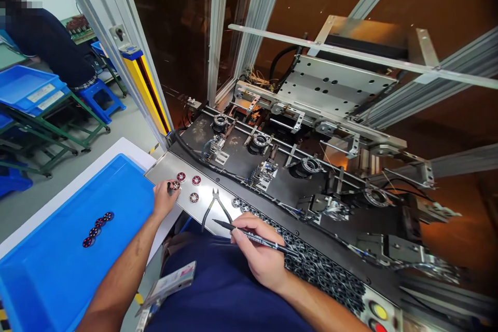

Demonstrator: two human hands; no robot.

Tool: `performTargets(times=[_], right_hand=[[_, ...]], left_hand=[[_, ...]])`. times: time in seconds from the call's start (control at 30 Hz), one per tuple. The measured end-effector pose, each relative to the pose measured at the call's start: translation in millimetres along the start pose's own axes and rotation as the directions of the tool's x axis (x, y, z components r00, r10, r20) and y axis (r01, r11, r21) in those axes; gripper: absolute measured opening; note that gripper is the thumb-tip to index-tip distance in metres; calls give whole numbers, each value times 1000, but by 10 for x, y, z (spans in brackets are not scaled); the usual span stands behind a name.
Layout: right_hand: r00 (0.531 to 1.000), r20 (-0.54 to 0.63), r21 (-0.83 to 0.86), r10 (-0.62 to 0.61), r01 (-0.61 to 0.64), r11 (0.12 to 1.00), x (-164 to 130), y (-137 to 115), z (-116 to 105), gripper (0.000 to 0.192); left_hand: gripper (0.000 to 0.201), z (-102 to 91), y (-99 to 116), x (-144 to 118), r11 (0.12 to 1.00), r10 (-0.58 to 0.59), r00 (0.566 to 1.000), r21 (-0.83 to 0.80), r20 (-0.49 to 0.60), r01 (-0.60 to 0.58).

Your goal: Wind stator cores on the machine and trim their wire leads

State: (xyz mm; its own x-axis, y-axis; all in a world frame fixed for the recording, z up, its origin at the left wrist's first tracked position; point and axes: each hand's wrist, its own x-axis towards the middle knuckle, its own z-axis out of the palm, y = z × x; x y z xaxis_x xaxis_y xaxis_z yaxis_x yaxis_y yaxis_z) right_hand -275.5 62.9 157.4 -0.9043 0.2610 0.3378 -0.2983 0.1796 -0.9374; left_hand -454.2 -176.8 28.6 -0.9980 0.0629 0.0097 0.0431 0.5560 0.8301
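Note:
My right hand (260,251) is closed around a black marker pen (252,237), its bare tip pointing left. At the left end of the metal ledge (163,166), my left hand (164,200) has its fingers closed at a small round motor stator (176,185). A short dark piece (169,186), perhaps the pen's cap, shows between those fingers. Close by on the ledge lie three more stators: two red ones (181,176), (196,180) and a copper-coloured one (194,197). A pair of cutting pliers (215,207) rests between my hands, jaws facing the machine.
Many black rings (311,259) crowd the ledge's right part, up to a yellow button (378,311). Behind stands a machine with round fixtures (260,141). A blue tray (128,181) at left holds several stators (97,229). A seated person (54,44) is far left.

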Motion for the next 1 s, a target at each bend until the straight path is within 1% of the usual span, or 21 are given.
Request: performTargets(times=[0.07,0.13,0.2,0.27,0.33,0.4,0.5,0.6,0.7,0.8,0.87,0.93,1.0], right_hand=[[1000,-12,-8,1,-1,1000,-14,10,-17,12],[999,-35,-21,5,-6,1000,-24,25,-38,11],[998,-64,-39,23,-25,999,-33,45,-57,10],[995,-81,-61,53,-58,996,-43,69,-67,7],[994,-75,-82,74,-80,993,-53,93,-68,6],[996,-60,-93,72,-78,993,-61,113,-66,6],[996,-59,-92,60,-65,994,-63,133,-69,5],[996,-65,-101,53,-59,993,-45,133,-69,6],[998,-54,-105,27,-32,994,6,108,-50,6],[999,-31,-78,-20,17,997,70,65,-15,7],[999,-24,-52,-47,45,998,102,36,6,9],[998,-19,-31,-66,65,997,119,16,19,10],[997,-15,-19,-79,79,997,123,7,23,11]], left_hand=[[25,11,-24,-54,997,38,999,67,-23,-37],[21,18,9,-191,991,81,996,105,-30,-77],[21,55,53,-358,987,119,993,112,10,-119],[25,141,71,-492,985,139,988,96,72,-145],[26,263,57,-550,987,134,985,70,108,-142],[27,381,34,-536,993,110,988,33,108,-114],[25,458,67,-484,997,53,994,-65,91,-47],[26,363,245,-512,975,-13,995,-219,99,34],[41,163,537,-612,902,-68,979,-407,192,142],[48,-11,843,-705,788,-84,939,-554,335,268],[52,-75,1004,-749,717,-78,909,-611,409,337],[53,-101,1118,-780,656,-69,885,-647,460,388],[53,-107,1188,-805,607,-60,867,-672,494,425]])
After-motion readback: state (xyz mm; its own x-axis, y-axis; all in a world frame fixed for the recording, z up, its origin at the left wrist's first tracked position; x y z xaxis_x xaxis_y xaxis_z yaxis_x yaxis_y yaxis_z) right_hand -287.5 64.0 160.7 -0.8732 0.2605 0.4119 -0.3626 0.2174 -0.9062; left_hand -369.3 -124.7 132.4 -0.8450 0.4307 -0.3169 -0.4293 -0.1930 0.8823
